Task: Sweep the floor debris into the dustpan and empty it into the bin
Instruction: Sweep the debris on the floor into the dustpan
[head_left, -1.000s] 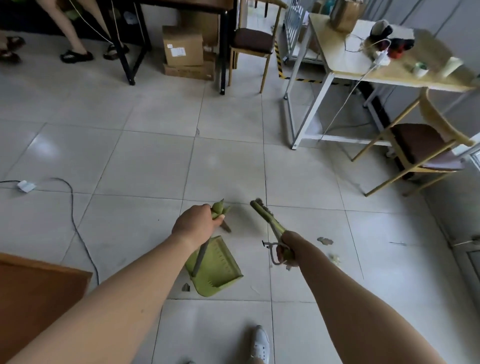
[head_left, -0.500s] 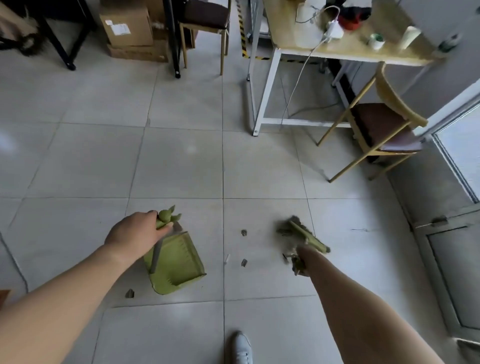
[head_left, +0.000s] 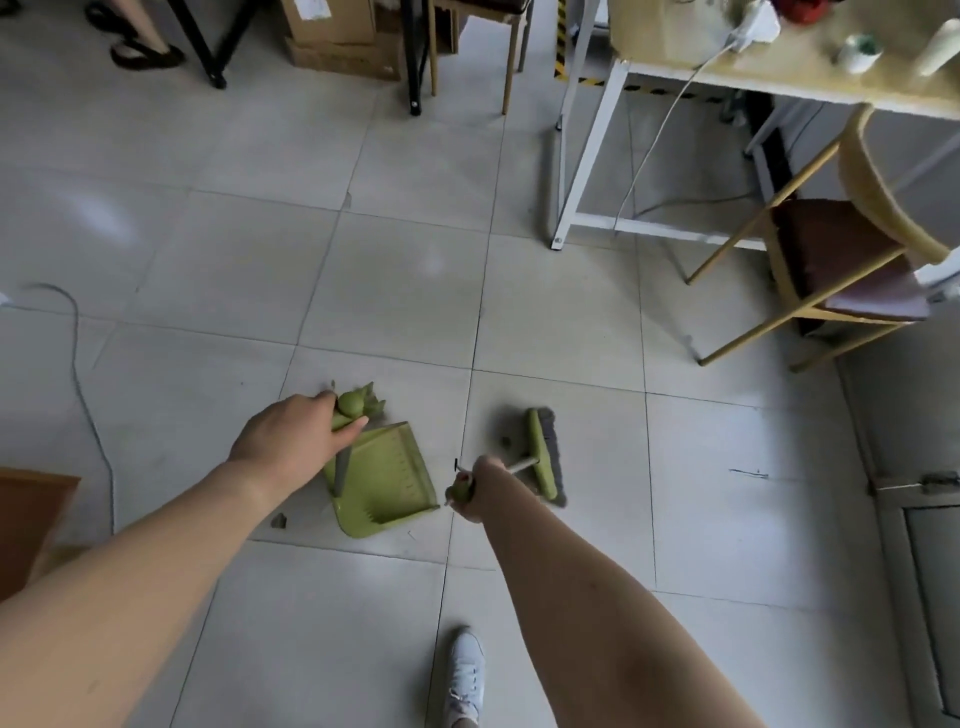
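Debris (head_left: 279, 520) is lying on the pale floor tiles (head_left: 223, 270) — one small dark scrap just off the near-left corner of the dustpan (head_left: 384, 486), another speck (head_left: 506, 441) just left of the broom head (head_left: 544, 457). Whether anything is sitting inside the green pan is hard to tell; its ribbed tray looks bare apart from the comb teeth at the near edge.

Left hand (head_left: 291, 441) is wrapping closed around the top of the dustpan handle (head_left: 343, 467), fingers curled over the green knob-shaped end, with the grey shaft running down from under the palm to the tray. The tray is resting on the floor, its open mouth turned to the right, towards the broom.

Right hand (head_left: 475, 491) is clenching fully around the end of the broom handle (head_left: 519, 466), a green cap poking out at the near side of the fist. The pale shaft is showing only briefly before meeting the green head, whose grey bristles are facing right, away from the pan. Broom head and dustpan are near each other but apart, a tile seam running between them.

A white shoe (head_left: 465, 675) is standing on the tiles below the right forearm — well clear of both tools. A wooden chair (head_left: 831, 260) and a white-legged table (head_left: 597, 156) are standing further off to the right.
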